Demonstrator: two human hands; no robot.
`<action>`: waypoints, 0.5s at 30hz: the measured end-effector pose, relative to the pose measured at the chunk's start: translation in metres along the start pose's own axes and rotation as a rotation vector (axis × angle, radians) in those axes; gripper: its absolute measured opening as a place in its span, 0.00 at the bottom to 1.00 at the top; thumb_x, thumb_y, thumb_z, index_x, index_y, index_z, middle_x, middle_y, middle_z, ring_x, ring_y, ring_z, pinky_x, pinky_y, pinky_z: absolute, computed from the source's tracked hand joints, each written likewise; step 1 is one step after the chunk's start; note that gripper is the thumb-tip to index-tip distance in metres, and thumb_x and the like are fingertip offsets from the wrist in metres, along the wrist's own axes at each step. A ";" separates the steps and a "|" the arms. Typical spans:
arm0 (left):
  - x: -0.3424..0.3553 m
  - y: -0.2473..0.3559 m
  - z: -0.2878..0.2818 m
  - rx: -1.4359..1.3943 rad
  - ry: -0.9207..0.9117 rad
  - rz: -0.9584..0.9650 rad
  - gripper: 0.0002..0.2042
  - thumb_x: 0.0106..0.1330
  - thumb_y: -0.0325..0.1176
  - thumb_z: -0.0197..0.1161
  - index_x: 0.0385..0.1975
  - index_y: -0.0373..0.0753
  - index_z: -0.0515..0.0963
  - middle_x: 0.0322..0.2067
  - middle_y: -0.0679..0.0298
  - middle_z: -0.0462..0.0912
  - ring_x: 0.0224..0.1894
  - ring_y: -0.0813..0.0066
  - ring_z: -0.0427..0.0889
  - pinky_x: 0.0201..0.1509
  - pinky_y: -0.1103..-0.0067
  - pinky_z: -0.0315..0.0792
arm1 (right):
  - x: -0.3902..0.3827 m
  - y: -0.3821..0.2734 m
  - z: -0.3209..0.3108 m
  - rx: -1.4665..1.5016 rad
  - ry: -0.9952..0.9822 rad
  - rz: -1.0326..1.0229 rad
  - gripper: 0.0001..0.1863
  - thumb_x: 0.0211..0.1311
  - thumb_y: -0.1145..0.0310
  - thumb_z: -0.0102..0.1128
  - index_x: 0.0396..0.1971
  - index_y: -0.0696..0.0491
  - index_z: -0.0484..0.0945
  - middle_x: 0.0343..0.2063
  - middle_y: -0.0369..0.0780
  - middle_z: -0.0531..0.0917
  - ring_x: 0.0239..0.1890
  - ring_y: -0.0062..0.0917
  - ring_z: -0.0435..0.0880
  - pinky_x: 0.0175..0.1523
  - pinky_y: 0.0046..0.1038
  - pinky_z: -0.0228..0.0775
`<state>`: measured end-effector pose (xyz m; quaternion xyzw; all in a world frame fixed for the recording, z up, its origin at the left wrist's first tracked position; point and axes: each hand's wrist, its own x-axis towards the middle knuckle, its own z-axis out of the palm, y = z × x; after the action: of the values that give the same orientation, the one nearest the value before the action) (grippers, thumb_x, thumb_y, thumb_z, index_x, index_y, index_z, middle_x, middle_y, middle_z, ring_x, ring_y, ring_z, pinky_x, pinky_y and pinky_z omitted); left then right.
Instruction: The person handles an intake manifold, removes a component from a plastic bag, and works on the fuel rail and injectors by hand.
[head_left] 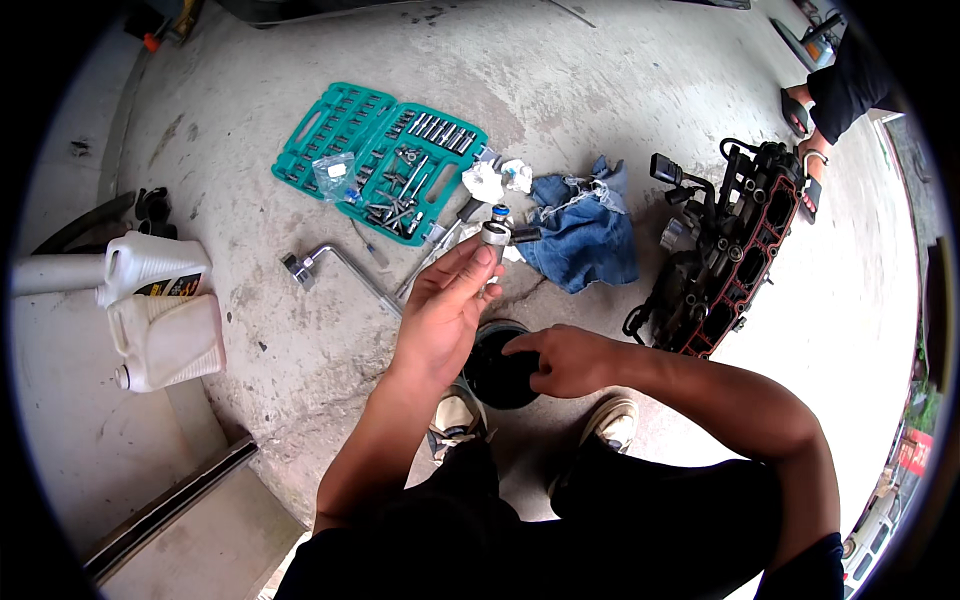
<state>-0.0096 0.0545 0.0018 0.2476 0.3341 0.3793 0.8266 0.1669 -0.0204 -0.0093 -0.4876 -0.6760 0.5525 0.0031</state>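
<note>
My left hand (pixel 455 293) is closed around a short metal cylinder (pixel 494 235) with a round, hollow upper end, held between thumb and fingers. Its lower part is hidden by my fingers. Just beyond its top a small part with a blue ring (pixel 500 213) shows; whether the two touch I cannot tell. My right hand (pixel 578 360) is over a round container of dark liquid (pixel 497 384) between my shoes. Its index finger and thumb are apart with nothing visible between them; the other fingers are curled.
A green socket-set case (pixel 430 190) lies open ahead, with blue denim cloth (pixel 580 225) beside it. An engine intake manifold (pixel 735 250) stands at right, near another person's foot (pixel 812 185). A long-handled wrench (pixel 345 265) and white jugs (pixel 165 340) are on the left.
</note>
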 end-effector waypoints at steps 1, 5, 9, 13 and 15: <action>-0.002 0.002 -0.003 0.081 -0.018 0.072 0.13 0.68 0.35 0.58 0.49 0.37 0.76 0.41 0.67 0.80 0.46 0.77 0.75 0.51 0.77 0.66 | -0.007 -0.007 -0.012 0.216 0.027 0.028 0.26 0.55 0.70 0.53 0.56 0.57 0.71 0.18 0.43 0.80 0.19 0.26 0.79 0.28 0.28 0.71; -0.011 0.009 0.009 0.249 -0.007 0.288 0.20 0.68 0.32 0.59 0.57 0.31 0.70 0.48 0.61 0.79 0.51 0.73 0.77 0.53 0.77 0.68 | -0.033 -0.022 -0.050 0.957 0.366 -0.095 0.20 0.59 0.76 0.47 0.53 0.59 0.74 0.14 0.38 0.73 0.15 0.15 0.68 0.18 0.17 0.58; -0.018 0.015 0.032 0.281 -0.026 0.472 0.18 0.66 0.26 0.60 0.53 0.24 0.71 0.47 0.59 0.79 0.48 0.78 0.75 0.56 0.82 0.66 | -0.055 -0.052 -0.072 1.455 0.417 -0.355 0.23 0.59 0.75 0.43 0.55 0.61 0.71 0.13 0.37 0.68 0.12 0.16 0.61 0.17 0.16 0.52; -0.020 0.015 0.043 0.410 -0.021 0.609 0.18 0.65 0.25 0.61 0.52 0.23 0.71 0.47 0.58 0.78 0.49 0.77 0.75 0.56 0.82 0.65 | -0.067 -0.078 -0.076 1.518 0.334 -0.418 0.30 0.57 0.72 0.44 0.63 0.61 0.61 0.11 0.37 0.66 0.09 0.18 0.59 0.16 0.18 0.54; -0.023 0.014 0.048 0.479 0.027 0.660 0.17 0.62 0.24 0.64 0.50 0.24 0.73 0.45 0.58 0.79 0.48 0.76 0.75 0.56 0.81 0.65 | -0.072 -0.080 -0.075 1.538 0.299 -0.427 0.32 0.57 0.72 0.45 0.64 0.61 0.58 0.12 0.38 0.67 0.09 0.19 0.60 0.16 0.19 0.55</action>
<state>0.0086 0.0374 0.0510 0.5220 0.3264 0.5391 0.5748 0.1930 -0.0056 0.1188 -0.2780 -0.1779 0.7791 0.5329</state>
